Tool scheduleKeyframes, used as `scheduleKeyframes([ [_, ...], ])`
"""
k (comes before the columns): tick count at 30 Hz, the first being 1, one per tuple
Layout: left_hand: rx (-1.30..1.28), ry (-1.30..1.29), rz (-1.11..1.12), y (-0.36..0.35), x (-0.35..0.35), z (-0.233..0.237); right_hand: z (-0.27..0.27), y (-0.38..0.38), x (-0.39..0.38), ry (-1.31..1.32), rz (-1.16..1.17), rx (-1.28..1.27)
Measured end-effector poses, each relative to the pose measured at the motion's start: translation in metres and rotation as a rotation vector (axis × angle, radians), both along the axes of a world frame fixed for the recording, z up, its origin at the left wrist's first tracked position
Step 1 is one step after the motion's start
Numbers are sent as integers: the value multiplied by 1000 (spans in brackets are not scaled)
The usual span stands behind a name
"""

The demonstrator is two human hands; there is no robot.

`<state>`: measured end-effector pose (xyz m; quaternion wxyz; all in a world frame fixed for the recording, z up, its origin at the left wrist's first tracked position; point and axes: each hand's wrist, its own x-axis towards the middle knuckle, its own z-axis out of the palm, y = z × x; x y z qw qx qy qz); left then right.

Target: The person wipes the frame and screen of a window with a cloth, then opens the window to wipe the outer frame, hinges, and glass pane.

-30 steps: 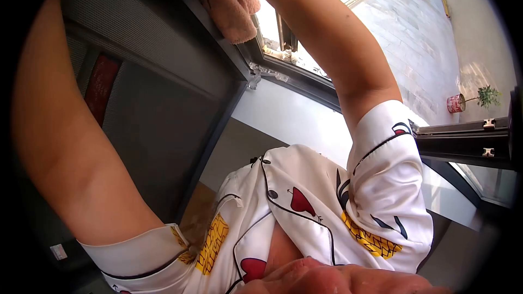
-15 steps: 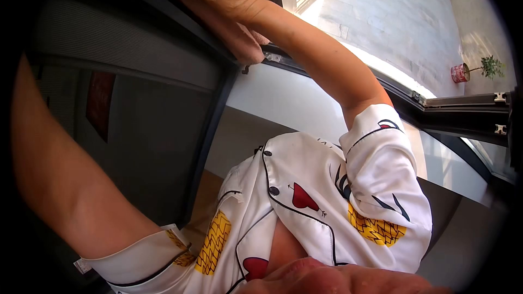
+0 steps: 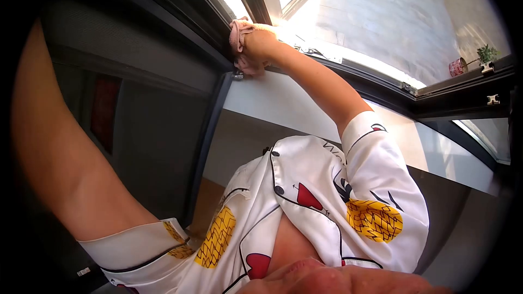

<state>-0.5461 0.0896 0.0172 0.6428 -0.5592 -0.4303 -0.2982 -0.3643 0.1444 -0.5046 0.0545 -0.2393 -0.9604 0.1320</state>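
Note:
My right hand (image 3: 262,43) is closed on a pink cloth (image 3: 239,32), its fingers mostly hidden by the cloth and the angle. The cloth is bunched and rests against the dark window frame (image 3: 218,27), near the inner corner above the white sill (image 3: 272,95). My left arm (image 3: 71,147) reaches up along the left side of the picture, in front of a dark screened window panel (image 3: 158,114). The left hand itself lies outside the picture.
An opened dark window sash (image 3: 463,95) with metal latches stands at the right. Outside are a pale paved floor (image 3: 376,16) and a potted plant (image 3: 458,67). The dark panel's edge (image 3: 210,136) stands close to my body on the left.
My right hand and the cloth have moved down and to the right in the picture, toward the frame corner. The cloth, which hung long, is now bunched. My left arm has hardly moved.

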Motion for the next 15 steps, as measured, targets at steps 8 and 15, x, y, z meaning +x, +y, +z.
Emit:
scheduleKeyframes([
  [8, -315, -171, -392, -95, 158, -168, 70, -31, 113, 266, -140, -400],
  [15, -968, -958, -406, -129, 195, -407, 66, -68, 183, 894, -267, -857],
])
